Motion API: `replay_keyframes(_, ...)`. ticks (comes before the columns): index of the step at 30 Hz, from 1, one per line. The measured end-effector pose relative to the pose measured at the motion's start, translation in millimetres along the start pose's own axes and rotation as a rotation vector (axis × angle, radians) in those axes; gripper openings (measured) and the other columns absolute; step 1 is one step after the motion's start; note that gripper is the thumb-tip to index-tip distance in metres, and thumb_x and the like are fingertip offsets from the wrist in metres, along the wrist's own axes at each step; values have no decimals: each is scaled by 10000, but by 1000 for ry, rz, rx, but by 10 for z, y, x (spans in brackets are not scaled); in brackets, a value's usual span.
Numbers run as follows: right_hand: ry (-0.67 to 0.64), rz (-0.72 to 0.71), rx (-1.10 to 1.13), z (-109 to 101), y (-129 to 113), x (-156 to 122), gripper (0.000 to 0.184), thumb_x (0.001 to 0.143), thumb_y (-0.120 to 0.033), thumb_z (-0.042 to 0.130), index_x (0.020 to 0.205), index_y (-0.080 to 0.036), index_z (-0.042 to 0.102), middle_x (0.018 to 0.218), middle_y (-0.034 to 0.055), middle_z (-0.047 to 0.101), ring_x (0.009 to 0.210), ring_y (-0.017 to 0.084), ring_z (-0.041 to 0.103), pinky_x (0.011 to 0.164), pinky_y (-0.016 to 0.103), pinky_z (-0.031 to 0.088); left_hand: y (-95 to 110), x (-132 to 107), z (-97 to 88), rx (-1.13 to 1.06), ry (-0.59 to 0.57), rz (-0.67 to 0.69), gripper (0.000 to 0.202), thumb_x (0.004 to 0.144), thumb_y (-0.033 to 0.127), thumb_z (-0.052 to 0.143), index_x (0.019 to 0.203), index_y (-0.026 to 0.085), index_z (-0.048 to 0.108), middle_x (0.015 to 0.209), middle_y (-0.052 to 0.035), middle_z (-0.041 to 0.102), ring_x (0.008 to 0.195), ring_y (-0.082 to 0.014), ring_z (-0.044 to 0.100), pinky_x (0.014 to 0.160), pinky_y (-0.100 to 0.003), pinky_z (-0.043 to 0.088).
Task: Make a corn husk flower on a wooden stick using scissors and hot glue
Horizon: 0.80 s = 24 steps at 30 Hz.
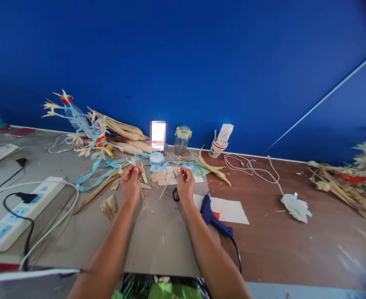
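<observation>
Over the grey table, my left hand (131, 179) is closed in a pinch on a small pale piece of corn husk (134, 161) that sticks up past the fingertips. A short space to the right, my right hand (186, 182) is curled with thumb and fingers together; what it holds, if anything, is too small to make out. Between the hands lie husk scraps (157, 177) and a thin stick (163, 191). A black scissors handle (176, 194) shows beside my right wrist. Behind them sits a roll of light blue ribbon (156, 158), its loose lengths trailing to both sides.
A blue glue gun (213, 216) rests on white paper (233, 211) by my right forearm. Husk flowers on blue stems (86, 128), a jar (182, 140) and a paper cup (218, 148) stand along the blue wall. A power strip (30, 211) with cords lies left.
</observation>
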State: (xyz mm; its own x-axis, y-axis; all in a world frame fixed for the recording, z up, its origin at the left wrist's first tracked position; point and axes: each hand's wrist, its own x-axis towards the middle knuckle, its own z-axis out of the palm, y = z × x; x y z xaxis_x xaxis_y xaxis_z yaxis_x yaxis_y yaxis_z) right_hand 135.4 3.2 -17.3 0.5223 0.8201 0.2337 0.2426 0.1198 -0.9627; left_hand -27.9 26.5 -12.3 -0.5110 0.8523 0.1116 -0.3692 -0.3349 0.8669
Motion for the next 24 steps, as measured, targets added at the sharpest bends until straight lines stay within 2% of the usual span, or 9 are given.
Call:
replay_keyframes(4, 24, 6, -14, -125, -34, 100, 316, 778, -336, 467, 964, -121, 607, 889, 93, 654, 740, 169, 571, 712, 292, 465, -43, -7, -5, 15, -15, -34, 263, 641, 372, 727, 780, 196, 591, 736, 32, 611, 615, -91, 561, 695, -260, 477)
replay_keyframes(9, -115, -13, -215, -225, -140, 204, 253, 783, -290, 480, 897, -143, 652, 841, 73, 677, 745, 178, 595, 731, 288, 456, -101, -66, 18, 80, -113, -71, 261, 666, 393, 704, 793, 191, 598, 728, 20, 616, 628, -102, 567, 678, -253, 472)
replay_keyframes(13, -300, -88, -628, -125, -209, 220, 216, 813, -234, 472, 840, -174, 678, 897, 76, 677, 810, 175, 604, 750, 266, 434, -144, -92, 6, 183, -225, -67, 254, 711, 413, 653, 812, 187, 596, 703, 3, 617, 645, -126, 566, 692, -277, 471)
replay_keyframes(17, -411, -191, -1029, 46, -186, 162, 232, 804, -274, 527, 924, -143, 676, 1009, 146, 632, 937, 237, 594, 786, 319, 429, -101, -135, 17, 304, -319, -19, 220, 748, 388, 603, 807, 176, 593, 652, 8, 594, 635, -132, 550, 670, -267, 446)
replay_keyframes(20, -433, -209, -1153, 116, -135, 130, 281, 818, -264, 510, 1011, -121, 656, 1052, 175, 607, 997, 269, 578, 814, 356, 427, -40, -170, 42, 354, -338, 0, 191, 750, 368, 586, 774, 179, 584, 629, 13, 580, 614, -134, 534, 637, -258, 426)
replay_keyframes(24, -450, -234, -1166, 130, -86, 128, 269, 847, -203, 451, 983, -121, 669, 1032, 174, 615, 970, 256, 592, 818, 358, 417, -16, -191, 64, 339, -354, -13, 168, 753, 351, 589, 751, 183, 588, 623, 9, 577, 608, -135, 523, 626, -255, 410)
